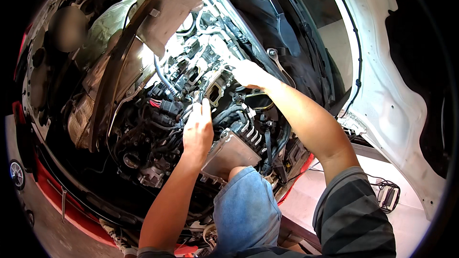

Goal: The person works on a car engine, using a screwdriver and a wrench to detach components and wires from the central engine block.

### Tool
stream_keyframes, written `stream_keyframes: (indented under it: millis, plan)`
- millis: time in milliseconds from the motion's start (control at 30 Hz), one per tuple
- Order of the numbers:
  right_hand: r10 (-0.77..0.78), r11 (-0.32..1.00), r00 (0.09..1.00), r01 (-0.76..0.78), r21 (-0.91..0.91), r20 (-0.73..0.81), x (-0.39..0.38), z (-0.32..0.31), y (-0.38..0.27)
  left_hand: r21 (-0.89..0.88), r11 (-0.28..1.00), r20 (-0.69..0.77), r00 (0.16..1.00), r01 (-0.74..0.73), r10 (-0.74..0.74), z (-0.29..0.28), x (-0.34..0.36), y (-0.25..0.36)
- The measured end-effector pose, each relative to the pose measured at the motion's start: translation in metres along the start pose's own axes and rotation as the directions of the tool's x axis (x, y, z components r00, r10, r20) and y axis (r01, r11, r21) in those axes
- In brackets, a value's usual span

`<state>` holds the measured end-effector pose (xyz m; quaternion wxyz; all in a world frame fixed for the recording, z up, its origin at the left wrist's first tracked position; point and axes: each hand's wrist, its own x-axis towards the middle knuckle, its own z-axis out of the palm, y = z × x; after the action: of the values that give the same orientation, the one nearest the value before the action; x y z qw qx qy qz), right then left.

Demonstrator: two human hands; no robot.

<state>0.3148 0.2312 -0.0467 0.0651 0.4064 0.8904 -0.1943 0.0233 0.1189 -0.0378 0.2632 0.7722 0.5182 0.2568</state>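
Both my hands are inside a car's open engine bay, over a brightly lit engine [191, 74]. The fingers of my left hand [198, 128] are drawn together, their tips against dark wiring beside a metal flange with a rectangular opening [216, 94]. Farther up and to the right, my right hand [249, 73] is closed at the engine's edge; glare washes out its fingers and whatever they grip. Below the hands lies a flat silver metal box [231, 155], with thick black cables [230, 113] just above it. A black connector with red wires [168, 107] sits left of my left hand.
My denim-covered knee [247, 205] rises against the silver box. A raised metal panel [165, 16] and a brown bar [114, 76] stand on the left. The white hood [377, 67] curves along the right. A coiled black cable [388, 196] lies at lower right.
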Motion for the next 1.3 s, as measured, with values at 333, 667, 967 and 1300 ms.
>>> stream_keyframes:
  millis: [333, 667, 967, 1300]
  plan:
    - [0.198, 0.949, 0.951, -0.126, -0.288, 0.238, 0.043, -0.037, -0.019, -0.375, 0.918, 0.061, 0.991, 0.132, -0.117, -0.019, -0.009, 0.018]
    - [0.722, 0.691, 0.641, -0.668, -0.275, 0.259, 0.084, -0.057, -0.086, -0.478, 0.863, 0.076, 0.986, 0.164, -0.145, -0.010, -0.039, 0.034]
    - [0.582, 0.809, 0.770, -0.516, -0.282, 0.260, 0.071, -0.056, -0.080, -0.447, 0.872, 0.081, 0.979, 0.201, -0.185, -0.029, -0.029, 0.039]
    - [0.294, 0.953, 0.915, -0.258, -0.161, 0.277, 0.047, -0.037, -0.030, -0.589, 0.761, 0.109, 0.960, 0.271, -0.257, -0.035, -0.022, 0.053]
